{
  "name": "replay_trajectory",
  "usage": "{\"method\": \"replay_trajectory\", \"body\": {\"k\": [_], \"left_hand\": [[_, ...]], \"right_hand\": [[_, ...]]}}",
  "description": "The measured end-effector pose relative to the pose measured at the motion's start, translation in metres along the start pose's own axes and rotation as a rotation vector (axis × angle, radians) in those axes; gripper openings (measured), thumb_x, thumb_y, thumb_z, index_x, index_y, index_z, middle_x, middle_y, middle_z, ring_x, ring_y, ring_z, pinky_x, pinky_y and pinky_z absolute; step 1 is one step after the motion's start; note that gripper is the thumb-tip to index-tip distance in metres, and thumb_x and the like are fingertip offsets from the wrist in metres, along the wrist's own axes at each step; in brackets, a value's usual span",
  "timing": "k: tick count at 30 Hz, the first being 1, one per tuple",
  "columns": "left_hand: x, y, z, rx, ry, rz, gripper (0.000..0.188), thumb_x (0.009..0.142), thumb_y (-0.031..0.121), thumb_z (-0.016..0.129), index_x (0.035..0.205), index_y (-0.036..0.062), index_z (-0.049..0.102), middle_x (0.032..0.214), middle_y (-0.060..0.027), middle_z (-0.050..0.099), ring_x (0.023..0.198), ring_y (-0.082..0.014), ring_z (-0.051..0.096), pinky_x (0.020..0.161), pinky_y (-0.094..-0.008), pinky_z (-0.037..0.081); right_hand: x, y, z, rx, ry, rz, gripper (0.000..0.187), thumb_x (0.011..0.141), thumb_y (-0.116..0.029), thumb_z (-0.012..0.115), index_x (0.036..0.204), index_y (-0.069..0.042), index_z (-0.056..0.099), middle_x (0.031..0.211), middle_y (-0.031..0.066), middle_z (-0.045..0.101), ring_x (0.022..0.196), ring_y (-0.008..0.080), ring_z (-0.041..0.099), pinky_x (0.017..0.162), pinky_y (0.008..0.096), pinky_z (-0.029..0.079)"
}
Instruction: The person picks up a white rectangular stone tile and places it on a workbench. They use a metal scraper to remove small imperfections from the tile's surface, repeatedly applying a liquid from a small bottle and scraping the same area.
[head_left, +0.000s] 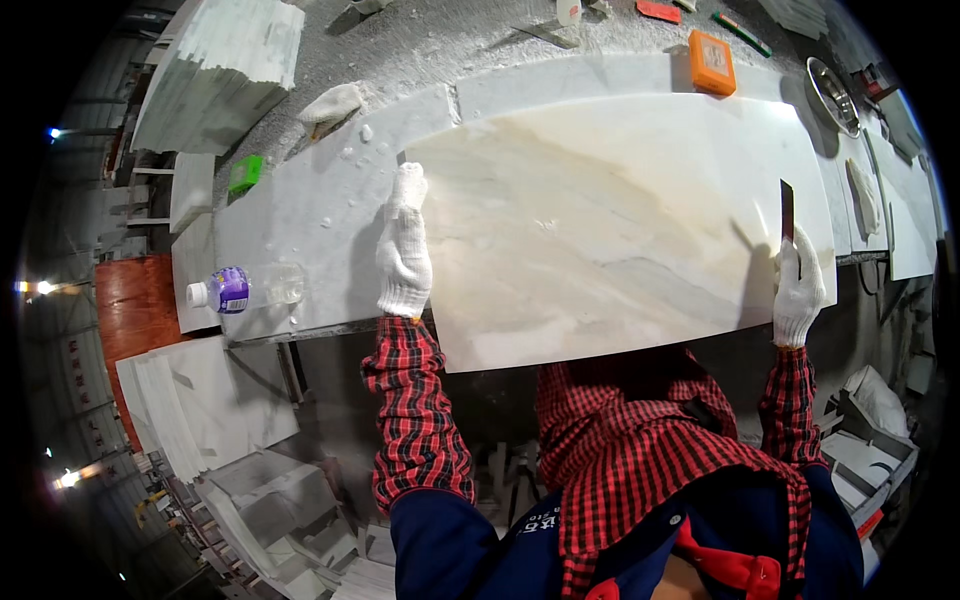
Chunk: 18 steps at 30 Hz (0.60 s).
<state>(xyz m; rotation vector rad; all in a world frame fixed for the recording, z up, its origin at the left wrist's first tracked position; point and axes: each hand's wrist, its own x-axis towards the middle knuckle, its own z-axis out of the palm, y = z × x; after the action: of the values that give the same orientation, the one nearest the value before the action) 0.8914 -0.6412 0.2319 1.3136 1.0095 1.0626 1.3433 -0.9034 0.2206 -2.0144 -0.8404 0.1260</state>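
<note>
A polished marble slab [600,220], white with beige veining, lies across the bench in front of me, its near edge jutting over the bench's front. My left hand [405,245], in a white knit glove, is closed along the slab's left edge, fingers pointing away from me. Its palm side is hidden. At the slab's right side my right hand [800,285], gloved alike, grips a thin dark flat strip [787,208] that points away from me. Whether the strip touches the slab I cannot tell.
Left of the slab lie a clear bottle with a purple label [232,289] and a green block [245,174]. An orange box [712,63] stands at the slab's far edge. A metal bowl [832,97] sits far right. Stacked stone slabs [215,75] rise far left.
</note>
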Motion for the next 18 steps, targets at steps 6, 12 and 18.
{"method": "replay_trajectory", "body": {"k": [6,12,18], "left_hand": [[0.006,0.009,-0.002,-0.161,0.061,-0.138,0.076,0.109,0.057,0.028,0.160,0.0016,0.025,0.163,-0.0184,0.033,0.146,-0.0329,0.039,0.124,-0.0445,0.024],[0.007,0.029,-0.007,-0.421,0.225,-0.328,0.075,0.109,0.056,0.027,0.160,0.0015,0.026,0.162,-0.0189,0.034,0.146,-0.0324,0.040,0.124,-0.0443,0.025],[-0.042,0.027,0.002,0.197,0.062,0.125,0.075,0.109,0.057,0.027,0.160,0.0025,0.025,0.162,-0.0205,0.034,0.146,-0.0347,0.039,0.124,-0.0456,0.024]], "right_hand": [[-0.002,-0.009,-0.001,-0.041,-0.016,0.023,0.028,0.100,-0.009,0.064,0.127,-0.001,0.069,0.093,0.0058,0.072,0.076,0.0070,0.062,0.067,0.0236,0.052],[-0.001,-0.003,0.004,-0.012,0.050,-0.131,0.028,0.100,-0.009,0.065,0.126,-0.001,0.069,0.083,0.0022,0.067,0.070,0.0057,0.058,0.063,0.0237,0.049],[0.000,-0.004,0.003,0.000,-0.002,-0.050,0.028,0.099,-0.010,0.065,0.126,-0.001,0.069,0.082,0.0026,0.066,0.069,0.0054,0.057,0.063,0.0239,0.048]]}}
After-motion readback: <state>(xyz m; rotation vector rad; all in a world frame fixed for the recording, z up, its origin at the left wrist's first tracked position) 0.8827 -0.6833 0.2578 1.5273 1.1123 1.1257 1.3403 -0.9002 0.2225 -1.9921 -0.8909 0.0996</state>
